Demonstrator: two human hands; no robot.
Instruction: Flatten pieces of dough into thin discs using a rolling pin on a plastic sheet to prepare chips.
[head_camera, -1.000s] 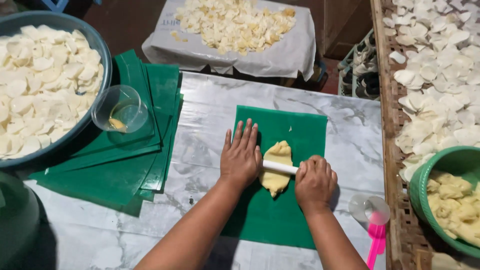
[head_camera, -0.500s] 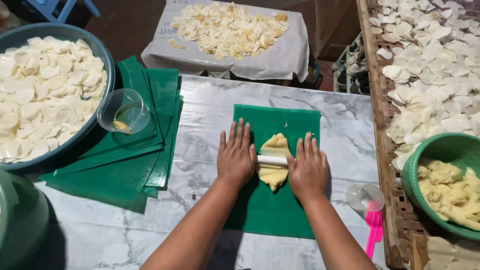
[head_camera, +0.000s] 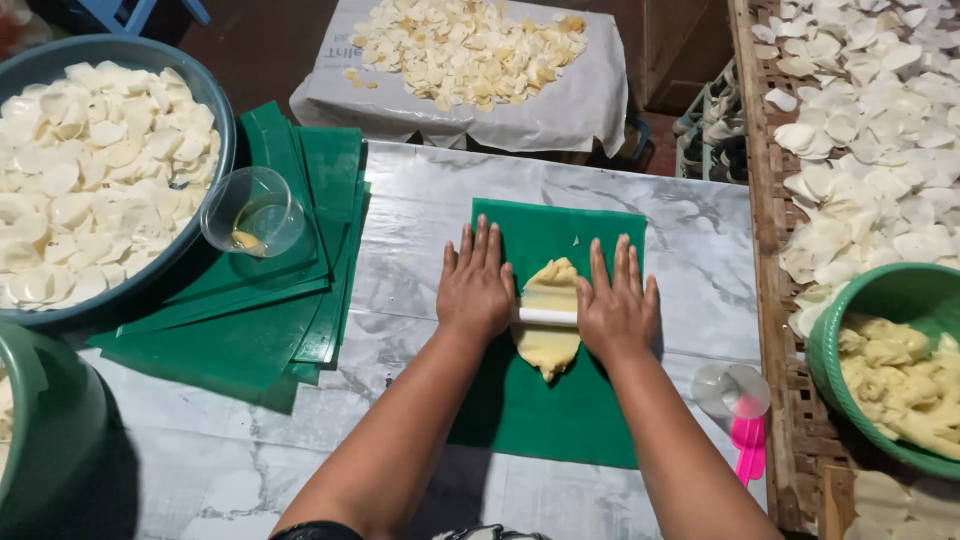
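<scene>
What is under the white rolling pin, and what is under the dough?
Under the rolling pin lies a flattened piece of yellow dough. The dough rests on a green mat on the marble table. The pin's ends are hidden beneath the left hand and right hand.

My blue basin of pale discs (head_camera: 90, 190), clear cup (head_camera: 255, 212), spare green sheets (head_camera: 250, 320), green bowl of dough lumps (head_camera: 895, 365), pink scraper (head_camera: 748, 450)

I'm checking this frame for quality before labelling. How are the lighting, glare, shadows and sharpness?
Head view: even soft light; faint sheen on the marble table, no strong glare; soft shadows under both forearms on the green mat; left hand, right hand, roller and dough sharp; corners slightly darker.
</scene>
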